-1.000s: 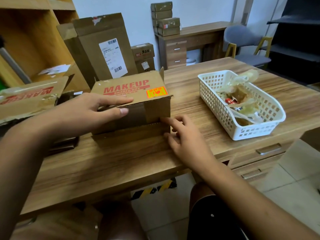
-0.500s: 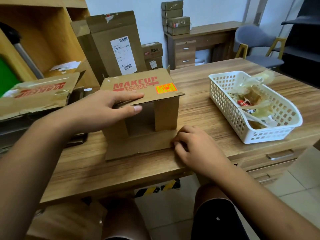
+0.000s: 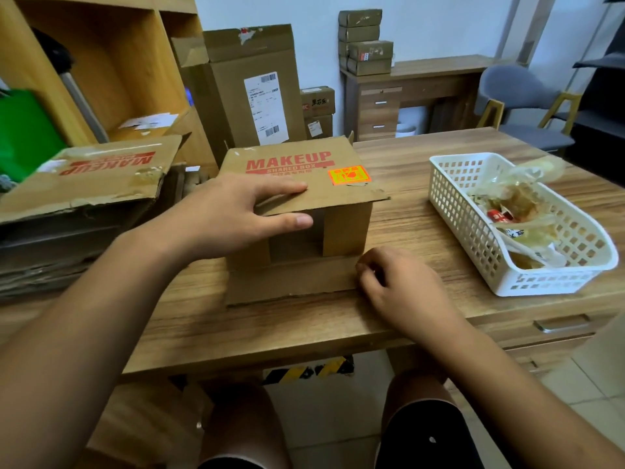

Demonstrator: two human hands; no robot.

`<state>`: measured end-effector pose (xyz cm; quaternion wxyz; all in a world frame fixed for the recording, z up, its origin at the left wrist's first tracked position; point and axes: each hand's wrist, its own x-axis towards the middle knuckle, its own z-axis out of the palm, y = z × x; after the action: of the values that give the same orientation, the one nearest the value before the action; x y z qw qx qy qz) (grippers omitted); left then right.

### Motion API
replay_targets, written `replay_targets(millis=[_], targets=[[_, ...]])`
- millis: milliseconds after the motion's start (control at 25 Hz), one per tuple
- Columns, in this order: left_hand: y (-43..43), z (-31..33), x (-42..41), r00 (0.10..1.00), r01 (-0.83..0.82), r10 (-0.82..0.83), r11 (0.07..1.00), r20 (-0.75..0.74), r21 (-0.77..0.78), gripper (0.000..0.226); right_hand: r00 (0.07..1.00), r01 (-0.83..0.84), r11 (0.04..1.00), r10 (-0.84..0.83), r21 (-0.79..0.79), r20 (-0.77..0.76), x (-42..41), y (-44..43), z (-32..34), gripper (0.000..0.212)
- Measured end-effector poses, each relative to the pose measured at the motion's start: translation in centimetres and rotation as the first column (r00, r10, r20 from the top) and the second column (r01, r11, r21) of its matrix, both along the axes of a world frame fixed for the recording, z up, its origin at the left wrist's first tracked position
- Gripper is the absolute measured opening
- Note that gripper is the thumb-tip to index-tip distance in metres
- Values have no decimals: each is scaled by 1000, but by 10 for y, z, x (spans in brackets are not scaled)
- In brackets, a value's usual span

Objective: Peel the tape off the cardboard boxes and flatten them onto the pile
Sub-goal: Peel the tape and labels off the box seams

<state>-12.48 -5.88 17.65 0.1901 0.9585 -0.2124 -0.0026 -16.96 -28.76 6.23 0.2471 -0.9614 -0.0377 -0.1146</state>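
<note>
There is one open box on the desk (image 3: 422, 228), the MAKEUP box (image 3: 291, 164), standing near the middle with its open end facing the person. One white basket (image 3: 449, 211) sits to the right, holding crumpled clear wrappings. One pile of flattened cardboard (image 3: 84, 187) lies at the left, and its top sheet carries the same red lettering. Behind stands one tall carton (image 3: 243, 96) with a shipping label. Four small boxes (image 3: 367, 42) are stacked on a far side desk, and two more (image 3: 318, 111) sit below by the wall.

The box's bottom flap (image 3: 291, 282) lies flat on the desk, stopping short of the near edge with a band of bare wood in front. Its top flap (image 3: 341, 198) juts out over the opening. A wide bare strip separates the box from the basket. The pile sits just beside the box on the left.

The left hand (image 3: 223, 218) grips the top flap, with its fingers (image 3: 287, 190) laid nearly straight on top and the thumb (image 3: 294, 221) underneath its edge. The right hand (image 3: 402, 286) rests on the desk at the bottom flap's right corner, fingers curled tightly inward and touching the cardboard there. I cannot tell whether they are pinching anything.
</note>
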Motion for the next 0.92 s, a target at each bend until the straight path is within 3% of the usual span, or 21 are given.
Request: replay_targets(millis=[80, 200, 320, 440, 600, 840, 920], targets=[[0, 9, 3, 1000, -10, 9, 998, -18, -62, 68, 995, 101, 993, -100, 58, -28, 3, 7, 5, 28], [-3, 23, 8, 999, -10, 7, 999, -53, -48, 66, 974, 224, 973, -221, 60, -48, 12, 23, 12, 81], [-6, 31, 12, 996, -20, 19, 1000, -83, -9, 67, 959, 280, 960, -280, -2, -52, 25, 34, 15, 105], [-5, 32, 15, 995, -27, 27, 1000, -93, 7, 70, 944, 330, 943, -329, 49, -30, 37, 41, 12, 104], [-5, 31, 14, 997, -21, 20, 1000, -76, -3, 67, 932, 358, 919, -363, 165, 0, 44, 43, 6, 76], [-5, 32, 16, 996, -52, 51, 999, -68, -10, 75, 981, 160, 956, -181, 248, 65, 32, 25, 2, 74], [-5, 32, 18, 996, -61, 60, 998, -68, -11, 77, 992, 61, 938, -94, 342, 82, 26, 14, -2, 64]])
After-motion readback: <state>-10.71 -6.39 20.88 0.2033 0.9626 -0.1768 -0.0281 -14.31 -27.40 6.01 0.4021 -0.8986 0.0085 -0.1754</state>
